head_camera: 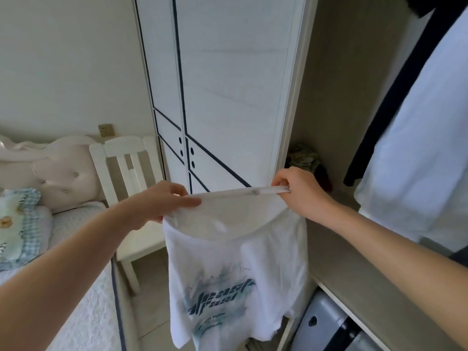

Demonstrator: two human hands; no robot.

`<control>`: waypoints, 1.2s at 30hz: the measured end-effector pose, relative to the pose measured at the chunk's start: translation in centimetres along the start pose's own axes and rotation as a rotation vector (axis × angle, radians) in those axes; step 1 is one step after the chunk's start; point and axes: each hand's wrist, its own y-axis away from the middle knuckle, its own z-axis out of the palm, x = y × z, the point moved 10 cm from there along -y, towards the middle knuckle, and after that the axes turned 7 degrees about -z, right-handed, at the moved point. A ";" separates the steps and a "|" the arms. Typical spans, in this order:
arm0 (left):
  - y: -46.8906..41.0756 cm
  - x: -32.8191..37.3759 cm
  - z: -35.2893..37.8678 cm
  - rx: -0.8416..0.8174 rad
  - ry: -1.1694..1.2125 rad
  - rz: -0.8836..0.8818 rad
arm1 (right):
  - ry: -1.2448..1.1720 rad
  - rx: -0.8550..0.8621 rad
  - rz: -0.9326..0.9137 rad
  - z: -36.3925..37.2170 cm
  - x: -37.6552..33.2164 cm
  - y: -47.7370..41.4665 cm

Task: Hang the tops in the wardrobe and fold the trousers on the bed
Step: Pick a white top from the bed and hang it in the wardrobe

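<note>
At the far left, bed (76,287): it runs along the lower left with a dark-piped edge. A checked quilt (20,224) is bunched against the padded headboard (63,168).
Chair (129,173): white and slatted, it stands in the corner between the headboard and the wardrobe. Only a narrow strip of floor lies between the bed edge and the wardrobe.
Wardrobe door (228,84): white with dark lines, closed; its right edge borders the open compartment.
Left hand (162,203): the fingers are curled and the thumb lies on top, pinching the left end of the shirt's upper edge, in front of the chair seat.
White T-shirt (235,274): held in the air between both hands, in front of the closed door, with its blue print facing the camera. The top edge is drawn into a straight white strip — hem or hanger bar, I cannot tell which. The lower hem hangs free above the floor.
Right hand (301,193): the fingers are closed round the right end of that strip, level with the door's edge.
Cloth bundle (304,158): lies in the compartment's back corner, just behind the right hand.
Shelf (354,262): its front edge runs under the right forearm.
Hanging white top (417,148): it fills the right side beside a dark garment (395,97) — open room remains to their left.
</note>
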 end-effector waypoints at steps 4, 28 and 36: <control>0.4 4.1 -0.8 0.088 0.071 0.153 | 0.028 -0.015 0.034 -1.9 0.0 0.5; 4.2 27.0 -3.1 0.097 0.240 0.679 | 0.164 0.131 0.081 -21.3 -5.9 -2.7; 5.6 32.4 -6.6 0.148 0.301 0.809 | 0.375 0.418 -0.028 -34.1 -11.7 -8.3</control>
